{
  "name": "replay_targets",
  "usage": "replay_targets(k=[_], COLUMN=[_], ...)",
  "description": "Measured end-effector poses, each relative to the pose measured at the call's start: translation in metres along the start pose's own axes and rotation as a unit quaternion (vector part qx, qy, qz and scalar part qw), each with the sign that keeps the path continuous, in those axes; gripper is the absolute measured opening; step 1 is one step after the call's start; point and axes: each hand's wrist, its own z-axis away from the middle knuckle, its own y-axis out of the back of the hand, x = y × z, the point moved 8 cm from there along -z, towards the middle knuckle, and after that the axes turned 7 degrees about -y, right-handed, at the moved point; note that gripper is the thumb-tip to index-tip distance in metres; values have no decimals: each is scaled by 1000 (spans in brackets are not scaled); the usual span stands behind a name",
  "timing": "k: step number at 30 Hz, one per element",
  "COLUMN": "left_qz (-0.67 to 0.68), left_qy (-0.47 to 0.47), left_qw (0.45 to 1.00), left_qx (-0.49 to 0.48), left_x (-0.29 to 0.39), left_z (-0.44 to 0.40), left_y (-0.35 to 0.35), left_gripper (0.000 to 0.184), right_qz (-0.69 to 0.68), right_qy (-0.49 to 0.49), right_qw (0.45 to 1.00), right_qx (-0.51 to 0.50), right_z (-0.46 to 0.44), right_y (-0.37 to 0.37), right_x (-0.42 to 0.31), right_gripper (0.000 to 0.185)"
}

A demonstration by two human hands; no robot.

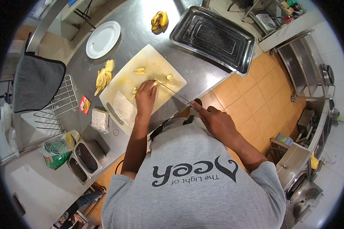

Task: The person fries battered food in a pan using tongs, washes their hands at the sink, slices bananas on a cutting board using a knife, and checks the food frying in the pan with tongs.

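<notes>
On the white cutting board (120, 82), my left hand (145, 98) is closed, its fingertips pressed around a small piece of peeled banana (155, 84). My right hand (214, 121) grips a knife (175, 92) by its dark handle, index finger stretched along the top. The blade's tip end reaches the banana beside my left fingertips. Cut banana pieces (140, 71) lie on the board around my left hand, one more (169, 77) just beyond the blade. A thin white wrapper sheet (124, 107) rests on the near left part of the board.
Left of the board are banana peels (104, 77), a white plate (103, 40), a red packet (85, 104) and a plastic-wrapped white stack (99, 120). Spotted bananas (159, 20) and a black metal tray (214, 40) stand at the back. The steel table's edge (214, 84) runs along the right.
</notes>
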Motion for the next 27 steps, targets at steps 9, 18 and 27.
replay_targets(k=[9,18,27], left_qz=[-2,-3,7], left_qy=[20,8,17], left_qw=[1000,1000,1000], left_qx=[1,20,22], left_x=[-6,-4,-5], left_z=[2,3,5], left_y=[-2,-1,1], left_gripper=[25,25,26], right_qz=[3,-14,-4], right_qy=[1,9,14], right_qw=[1000,1000,999], right_qx=[12,26,47], right_z=[-8,-6,-14], right_y=[-20,-17,-14], right_x=[2,10,15], right_gripper=[54,52,50])
